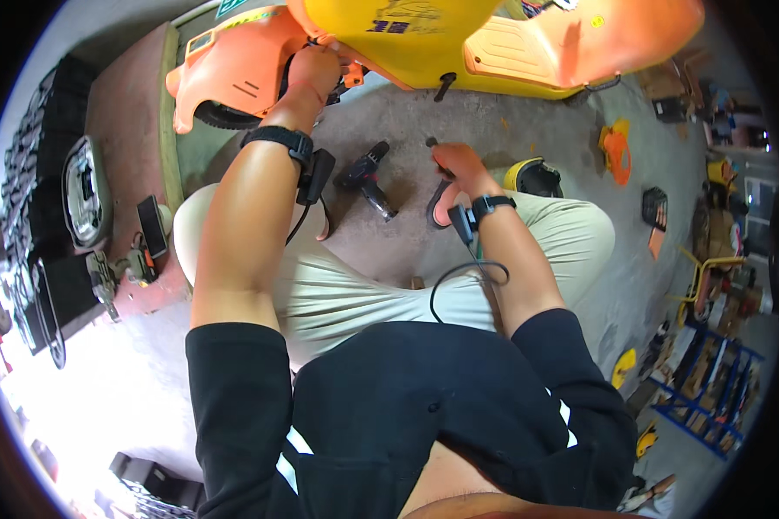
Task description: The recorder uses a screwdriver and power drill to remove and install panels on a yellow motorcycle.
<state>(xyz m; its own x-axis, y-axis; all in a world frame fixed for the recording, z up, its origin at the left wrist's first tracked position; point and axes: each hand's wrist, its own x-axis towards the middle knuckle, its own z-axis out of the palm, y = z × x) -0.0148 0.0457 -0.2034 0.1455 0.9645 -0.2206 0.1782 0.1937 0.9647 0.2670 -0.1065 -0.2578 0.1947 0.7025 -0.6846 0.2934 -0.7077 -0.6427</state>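
Observation:
In front of me stands a yellow and orange scooter [389,39], its orange front fender [238,69] over a dark tyre [225,114]. My left hand [316,71] reaches in at the inner edge of that fender, fingers closed around a spot I cannot make out. Lower and to the right, my right hand [463,167] is closed over the floor, with a small dark end [431,142] of something poking out by its fingertips. Between my arms a black cordless drill [368,179] lies on the concrete, apart from both hands.
A black and yellow round object [537,177] lies by my right knee. An orange plastic piece [616,154] and a black crate [654,208] are farther right. At left, a phone [153,225] and power tools [143,258] rest on a reddish board. A blue rack [710,389] stands lower right.

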